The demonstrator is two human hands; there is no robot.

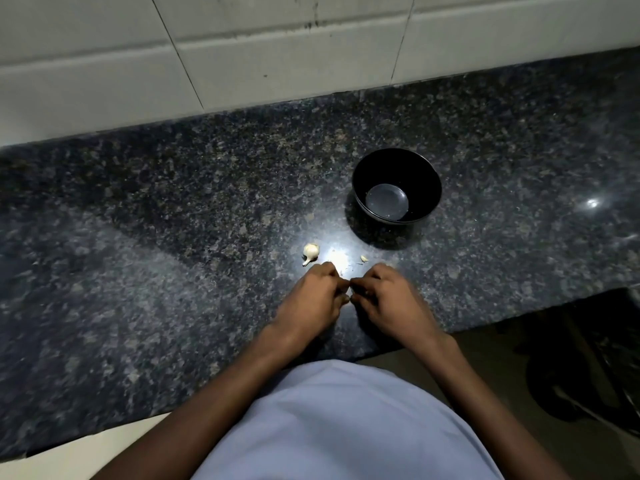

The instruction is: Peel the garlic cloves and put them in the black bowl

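Observation:
A black bowl (429, 174) stands on the granite counter (173, 220), and nothing shows inside it. A partial garlic bulb (310, 252) with its stem lies left of the bowl and nearer to me. A small pale garlic piece (364, 258) lies to its right. My left hand (311, 299) and my right hand (388, 299) meet fingertip to fingertip just in front of these. Between them they pinch a small garlic clove (348, 285), which the fingers mostly hide.
A white tiled wall (242, 57) rises behind the counter. The counter's front edge runs under my forearms and steps back at the right, where a dark object (588, 368) stands on the floor. Tiny skin flakes (349, 266) lie near my fingers.

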